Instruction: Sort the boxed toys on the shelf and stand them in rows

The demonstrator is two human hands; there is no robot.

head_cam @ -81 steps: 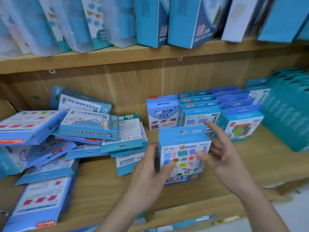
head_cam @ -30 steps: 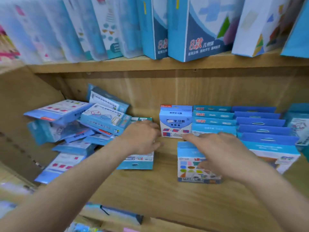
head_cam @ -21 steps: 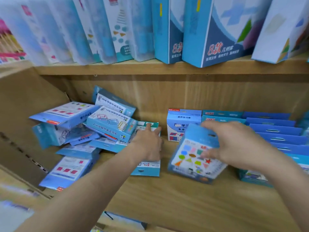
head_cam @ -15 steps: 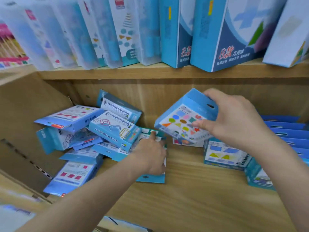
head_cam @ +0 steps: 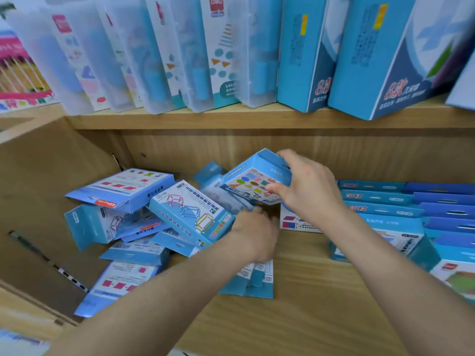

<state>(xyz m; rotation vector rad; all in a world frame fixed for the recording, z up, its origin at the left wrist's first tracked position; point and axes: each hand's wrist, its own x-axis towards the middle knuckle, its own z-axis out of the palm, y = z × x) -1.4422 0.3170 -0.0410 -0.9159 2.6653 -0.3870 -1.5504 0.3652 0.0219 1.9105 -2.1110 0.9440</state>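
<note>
**Wooden shelf, one box in the air**

Pale wooden shelf [head_cam: 308, 319] fills the view, with a second board [head_cam: 180, 119] running across above it. On that upper board stand cloudy plastic cases [head_cam: 123, 60] towards eleven o'clock and tall blue cartons [head_cam: 303, 60] towards one o'clock.

At nine o'clock on the lower shelf lies a loose heap of blue boxes [head_cam: 120, 191], tipped at all angles and overlapping. On top of the heap, tilted, is a box with line drawings of frames [head_cam: 190, 211]. At three o'clock, more blue boxes stand upright in close rows [head_cam: 380, 199], one behind another, hang tabs up.

The right hand [head_cam: 308, 191] grips a box printed with coloured shapes [head_cam: 252, 181]. The thumb presses on the printed face and the fingers curl over the tabbed top end. This box is tilted and held clear of the shelf floor, near twelve o'clock of the heap's inner edge, between the heap and the rows.

The left hand [head_cam: 254, 232] sits just below it, at six o'clock of the held box, knuckles up, touching the edge of the frame-drawing box. Its fingers are blurred, so I cannot tell whether they pinch anything. A few flat boxes [head_cam: 257, 281] lie under its wrist.
</note>
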